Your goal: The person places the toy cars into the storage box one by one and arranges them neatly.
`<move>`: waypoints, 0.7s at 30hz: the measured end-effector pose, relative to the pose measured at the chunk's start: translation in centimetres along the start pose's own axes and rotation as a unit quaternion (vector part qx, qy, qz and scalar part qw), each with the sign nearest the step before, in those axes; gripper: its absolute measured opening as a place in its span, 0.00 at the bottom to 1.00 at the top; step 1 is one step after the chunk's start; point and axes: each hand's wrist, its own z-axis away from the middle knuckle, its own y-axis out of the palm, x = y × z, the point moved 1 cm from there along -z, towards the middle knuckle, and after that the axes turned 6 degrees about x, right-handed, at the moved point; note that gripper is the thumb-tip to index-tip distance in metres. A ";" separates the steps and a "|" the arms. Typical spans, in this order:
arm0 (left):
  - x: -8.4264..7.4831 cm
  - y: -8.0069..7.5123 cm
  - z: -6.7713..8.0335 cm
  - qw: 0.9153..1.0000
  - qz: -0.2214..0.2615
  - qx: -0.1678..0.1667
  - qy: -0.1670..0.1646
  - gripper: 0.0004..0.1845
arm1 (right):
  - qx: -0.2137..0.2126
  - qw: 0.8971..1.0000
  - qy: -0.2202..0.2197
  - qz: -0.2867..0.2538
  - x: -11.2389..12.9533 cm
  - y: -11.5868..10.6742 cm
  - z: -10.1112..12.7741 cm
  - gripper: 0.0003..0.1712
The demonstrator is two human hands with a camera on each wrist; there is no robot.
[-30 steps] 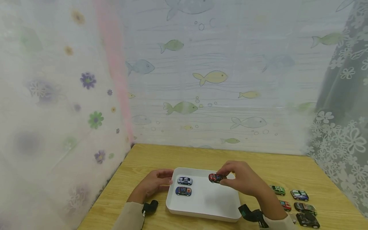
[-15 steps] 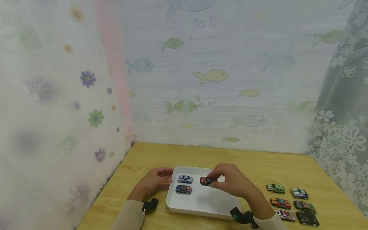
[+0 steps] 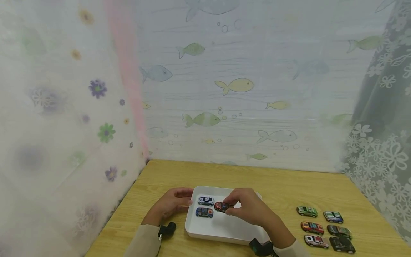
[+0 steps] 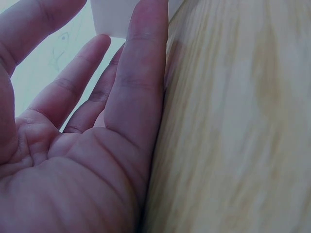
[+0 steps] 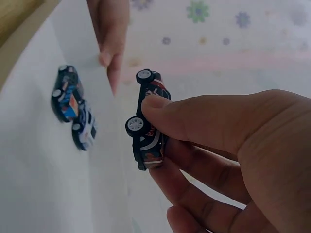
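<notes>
A white tray (image 3: 224, 233) lies on the wooden table. In it stand a white-and-blue toy car (image 3: 206, 201) and a blue toy car (image 3: 204, 212), seen as a white-and-blue toy car (image 5: 86, 130) and a blue toy car (image 5: 66, 99) in the right wrist view. My right hand (image 3: 248, 210) pinches a red toy car (image 3: 221, 206) between thumb and fingers just above the tray, right of the two cars; the red toy car (image 5: 148, 121) shows its wheels. My left hand (image 3: 171, 205) rests on the table with straight fingers (image 4: 138, 73) against the tray's left rim (image 4: 114, 19).
Several more toy cars (image 3: 324, 230) stand in two columns on the table (image 3: 289, 185) to the right of the tray. Patterned curtains close off the left (image 3: 64, 125), back (image 3: 240, 89) and right (image 3: 382, 125). A black wrist camera mount (image 3: 167, 229) sits by my left sleeve.
My right hand has carried the red toy car leftwards and lower over the tray, closer to the two cars. The left hand has stayed at the tray's rim.
</notes>
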 end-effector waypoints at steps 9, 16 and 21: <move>0.2 -0.2 -0.1 1.000 0.007 -0.001 -0.004 0.30 | -0.008 1.000 0.009 0.006 0.2 1.4 -0.5 0.12; 0.2 -0.2 -0.2 1.000 0.009 0.000 -0.006 0.30 | -0.024 1.000 0.008 0.002 0.6 2.6 -0.9 0.12; 0.2 -0.2 -0.3 1.000 0.009 -0.001 -0.006 0.31 | -0.022 1.000 0.010 -0.003 0.7 3.3 -1.2 0.12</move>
